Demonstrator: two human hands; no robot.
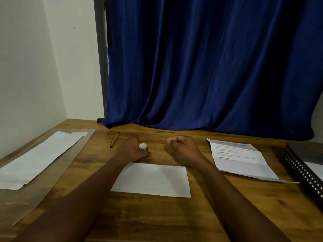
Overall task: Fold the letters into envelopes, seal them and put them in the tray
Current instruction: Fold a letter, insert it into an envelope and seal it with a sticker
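A white envelope (153, 180) lies flat on the wooden table (174, 215) in front of me. Just beyond its far left corner my left hand (130, 151) grips a small glue stick (143, 147) with a white top, held upright on the table. My right hand (183, 149) hovers beyond the envelope's far right corner with its fingers curled and nothing in it. A printed letter (244, 161) with fold creases lies on the right. White envelopes (38, 159) lie on a clear plastic sheet (26, 203) on the left.
A black mesh tray (304, 173) stands at the right edge, with a dark book or laptop (307, 151) behind it. A brown pen (114, 139) lies beyond my left hand. A blue curtain (209, 67) hangs along the table's back edge.
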